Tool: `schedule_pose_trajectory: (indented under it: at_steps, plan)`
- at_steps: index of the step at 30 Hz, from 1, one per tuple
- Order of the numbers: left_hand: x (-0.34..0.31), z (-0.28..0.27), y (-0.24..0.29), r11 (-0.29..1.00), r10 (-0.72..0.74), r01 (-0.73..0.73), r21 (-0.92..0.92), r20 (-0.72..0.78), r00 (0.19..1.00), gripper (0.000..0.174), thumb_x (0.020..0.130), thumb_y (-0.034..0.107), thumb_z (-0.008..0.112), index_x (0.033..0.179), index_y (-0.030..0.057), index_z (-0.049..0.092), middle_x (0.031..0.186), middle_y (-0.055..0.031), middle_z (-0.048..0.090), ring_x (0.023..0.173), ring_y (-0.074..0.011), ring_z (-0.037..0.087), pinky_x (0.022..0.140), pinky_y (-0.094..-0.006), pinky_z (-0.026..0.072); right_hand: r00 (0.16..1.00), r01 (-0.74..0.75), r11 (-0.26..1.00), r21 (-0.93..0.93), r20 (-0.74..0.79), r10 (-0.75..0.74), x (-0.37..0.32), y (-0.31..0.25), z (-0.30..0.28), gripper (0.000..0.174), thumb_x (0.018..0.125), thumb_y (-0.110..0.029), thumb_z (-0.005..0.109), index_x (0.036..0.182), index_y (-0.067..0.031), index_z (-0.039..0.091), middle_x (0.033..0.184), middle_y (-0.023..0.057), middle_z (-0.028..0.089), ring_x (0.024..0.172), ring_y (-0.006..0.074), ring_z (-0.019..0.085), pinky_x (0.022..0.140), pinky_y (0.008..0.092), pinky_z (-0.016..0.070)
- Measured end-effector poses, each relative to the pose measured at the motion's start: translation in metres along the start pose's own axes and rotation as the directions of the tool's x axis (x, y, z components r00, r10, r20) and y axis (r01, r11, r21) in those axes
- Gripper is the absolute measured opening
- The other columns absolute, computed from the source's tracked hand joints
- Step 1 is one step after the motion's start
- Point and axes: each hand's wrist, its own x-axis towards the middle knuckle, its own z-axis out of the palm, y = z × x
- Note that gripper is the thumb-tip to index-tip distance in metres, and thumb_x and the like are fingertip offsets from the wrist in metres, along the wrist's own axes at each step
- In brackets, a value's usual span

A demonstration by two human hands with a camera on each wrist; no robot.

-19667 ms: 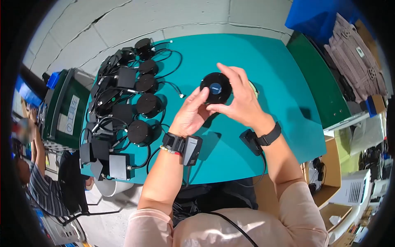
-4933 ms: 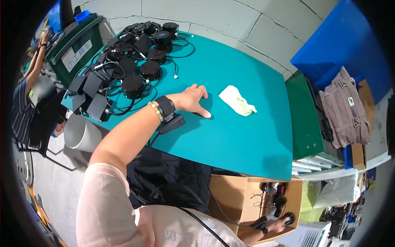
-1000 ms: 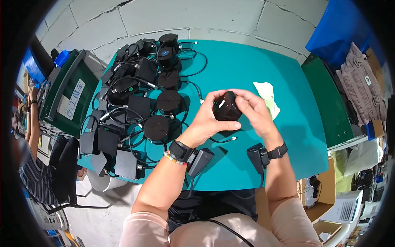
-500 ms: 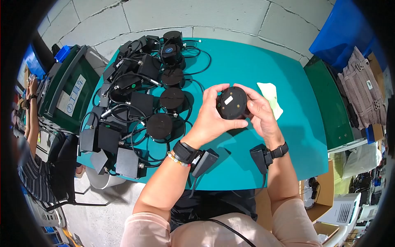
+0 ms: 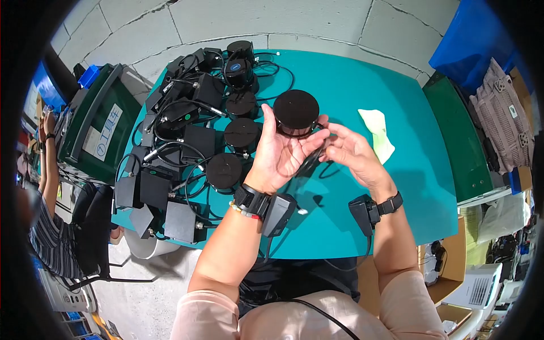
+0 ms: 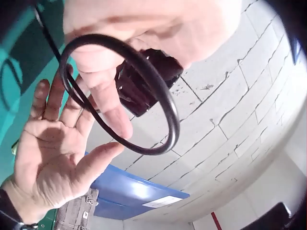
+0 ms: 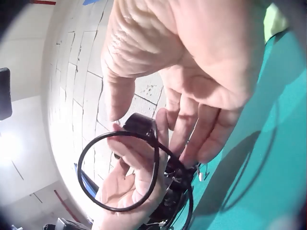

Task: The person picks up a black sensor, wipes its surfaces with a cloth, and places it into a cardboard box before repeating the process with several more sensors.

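A black cylindrical device (image 5: 296, 110), its smooth round top facing up, rests in my left hand (image 5: 280, 161). The thumb stands along its left side and the fingers bend beneath it. From the device hangs a black cable (image 6: 170, 120), looped in both wrist views, with a small white plug (image 5: 302, 211) over the table. My right hand (image 5: 354, 156) is just right of the device, fingers beside the cable, thumb and fingers apart in the right wrist view. Part of the device (image 7: 139, 123) is hidden behind the hands there.
Several similar round black devices (image 5: 223, 171), boxes and tangled cables crowd the left side of the green table (image 5: 396, 209). A pale cloth (image 5: 377, 136) lies to the right. Beyond the table's front right edge stands a cardboard box (image 5: 453, 266).
The device has been turned from its labelled, screw-dotted underside to its smooth top and moved up and left. My right hand has let go of it; the cable now hangs loose.
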Motion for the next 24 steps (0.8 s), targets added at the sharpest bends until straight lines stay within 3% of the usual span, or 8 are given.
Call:
schedule_pose_trajectory:
  at_steps: [1, 4, 5, 9, 11, 12, 15, 24]
  plan:
    - [0.004, -0.011, 0.001, 0.999, 0.024, -0.027, 0.029, 0.088, 0.996, 0.089, 0.080, 0.072, 0.029, 0.131, -0.0014, 0.033, 0.125, -0.0207, 0.047, 0.105, -0.0295, 0.057, 0.070, -0.0298, 0.0584, 1.000, -0.002, 1.000, 0.001, 0.002, 0.002, 0.000, 0.000, 0.000, 0.060, 0.084, -0.019, 0.065, 0.132, 0.0011, 0.037, 0.102, 0.0084, 0.060, 0.096, 0.0140, 0.056, 0.081, 0.0270, 0.0448]
    - [0.002, -0.008, 0.003, 0.985, 0.136, -0.137, 0.106, 0.020, 0.991, 0.088, 0.081, 0.071, 0.028, 0.130, -0.0008, 0.035, 0.125, -0.0197, 0.047, 0.099, -0.0270, 0.059, 0.074, -0.0311, 0.0574, 0.993, -0.116, 0.989, -0.093, -0.036, 0.113, -0.002, -0.003, -0.002, 0.046, 0.085, -0.019, 0.063, 0.122, 0.0033, 0.047, 0.080, 0.0016, 0.058, 0.063, 0.0078, 0.055, 0.059, 0.0212, 0.0446]
    - [0.002, -0.009, 0.008, 0.988, 0.143, -0.145, 0.048, 0.057, 0.988, 0.087, 0.080, 0.072, 0.027, 0.129, 0.0006, 0.036, 0.122, -0.0178, 0.049, 0.094, -0.0256, 0.060, 0.077, -0.0334, 0.0565, 0.976, -0.201, 0.975, -0.097, -0.107, 0.190, -0.003, -0.010, -0.001, 0.038, 0.087, -0.020, 0.061, 0.115, 0.0049, 0.052, 0.067, -0.0038, 0.051, 0.049, 0.0035, 0.042, 0.048, 0.0191, 0.0375]
    - [-0.003, -0.011, 0.028, 0.925, 0.376, -0.371, 0.082, -0.057, 0.925, 0.080, 0.083, 0.073, 0.025, 0.120, 0.0049, 0.046, 0.113, -0.0135, 0.055, 0.090, -0.0239, 0.054, 0.072, -0.0322, 0.0502, 0.978, -0.045, 0.999, -0.008, -0.206, 0.042, -0.006, -0.012, -0.030, 0.035, 0.089, -0.020, 0.056, 0.111, 0.0065, 0.053, 0.059, -0.0071, 0.039, 0.047, 0.0024, 0.031, 0.045, 0.0196, 0.0295]
    - [-0.007, -0.006, 0.030, 0.915, 0.404, -0.401, 0.051, -0.049, 0.914, 0.080, 0.083, 0.073, 0.026, 0.119, 0.0047, 0.047, 0.113, -0.0134, 0.055, 0.090, -0.0240, 0.054, 0.072, -0.0330, 0.0500, 0.863, 0.136, 0.969, 0.205, -0.505, -0.014, -0.007, -0.014, -0.040, 0.031, 0.091, -0.018, 0.053, 0.109, 0.0076, 0.053, 0.055, -0.0078, 0.029, 0.046, 0.0029, 0.025, 0.044, 0.0211, 0.0233]
    - [-0.009, -0.005, 0.031, 0.903, 0.430, -0.429, 0.017, -0.044, 0.902, 0.080, 0.083, 0.072, 0.026, 0.119, 0.0045, 0.047, 0.113, -0.0134, 0.055, 0.090, -0.0240, 0.054, 0.072, -0.0338, 0.0499, 0.863, 0.141, 0.969, 0.205, -0.506, -0.019, -0.009, -0.011, -0.049, 0.031, 0.091, -0.018, 0.053, 0.109, 0.0076, 0.053, 0.055, -0.0078, 0.029, 0.046, 0.0029, 0.025, 0.044, 0.0211, 0.0233]
    - [-0.009, -0.013, 0.031, 0.927, 0.374, -0.375, 0.002, 0.055, 0.926, 0.084, 0.082, 0.072, 0.029, 0.127, 0.0028, 0.041, 0.121, -0.0142, 0.051, 0.092, -0.0248, 0.052, 0.074, -0.0347, 0.0475, 0.686, 0.398, 0.858, 0.325, -0.727, -0.042, -0.012, -0.002, -0.066, 0.029, 0.093, -0.015, 0.048, 0.111, 0.0079, 0.051, 0.056, -0.0071, 0.022, 0.047, 0.0039, 0.022, 0.046, 0.0215, 0.0218]
    - [0.000, -0.007, 0.017, 0.956, 0.281, -0.279, 0.093, -0.009, 0.960, 0.082, 0.082, 0.074, 0.023, 0.120, 0.0054, 0.047, 0.114, -0.0148, 0.055, 0.089, -0.0231, 0.058, 0.071, -0.0334, 0.0520, 0.663, 0.344, 0.847, 0.405, -0.744, 0.086, -0.003, 0.001, -0.051, 0.026, 0.091, -0.015, 0.050, 0.107, 0.0055, 0.055, 0.056, -0.0063, 0.025, 0.048, 0.0053, 0.025, 0.046, 0.0227, 0.0227]
